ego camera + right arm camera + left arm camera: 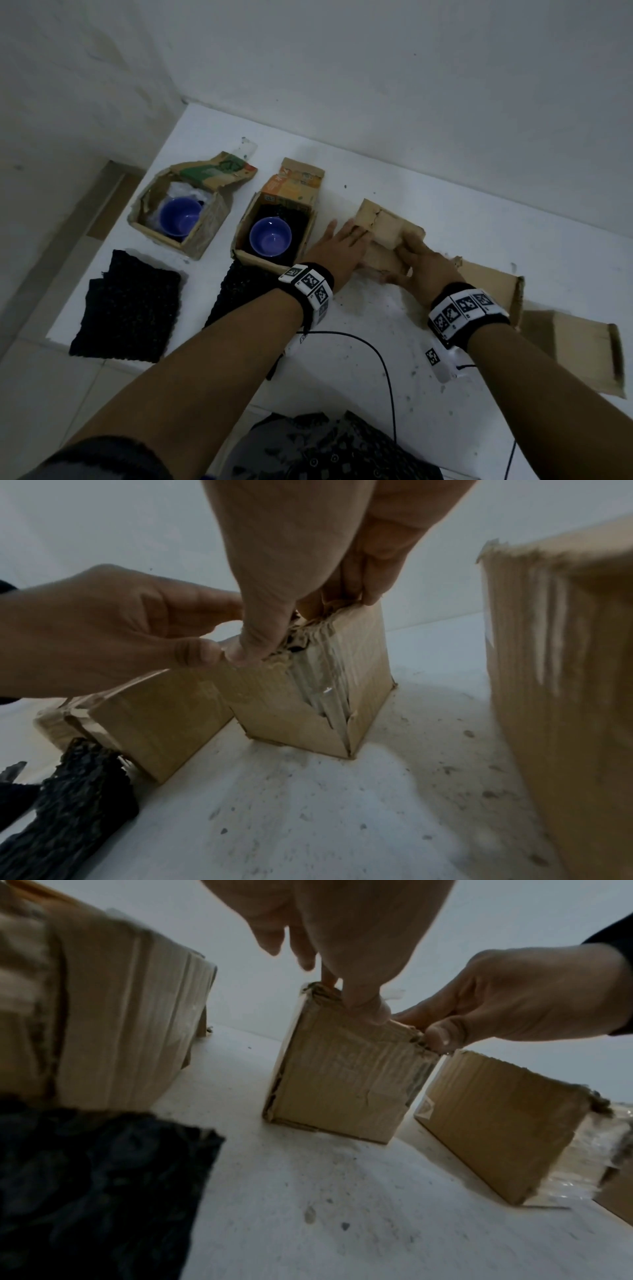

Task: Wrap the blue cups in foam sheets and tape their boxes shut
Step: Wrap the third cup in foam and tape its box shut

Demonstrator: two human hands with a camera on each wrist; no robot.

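Forearms, 2, each with a marker wristband, reach forward over the white table (359, 325).

Left hand (337, 245): fingers extended, pressing on the top flaps of box 3 (383, 236), thumb at the near edge. Left wrist view shows fingertips on the frayed top rim.

Right hand (423, 262): fingers and thumb pinch the torn near corner of box 3's top. Right wrist view shows crumpled cardboard under the thumb and clear film down the box's side.

Box 1 (178, 212), far left: open, blue cup (180, 216) inside on whitish padding, uncovered.

Box 2 (274, 233), middle: open, a 2nd blue cup (270, 237) inside on dark lining, uncovered.

Foam sheets, 2, dark: 1 (132, 308) before box 1, 1 (239, 291) before box 2, partly under the left wrist.

Loose cardboard (575, 346): right of the hands.

Tape: none identifiable in any view.

Step in hand (judged): closing box 3's flaps, ahead of taping. Contents of box 3 cannot be told.

Next move (judged): flaps must be held flat with 1 hand while the other fetches tape; the ragged corner may spring up. Boxes 1 and 2 not yet closed.
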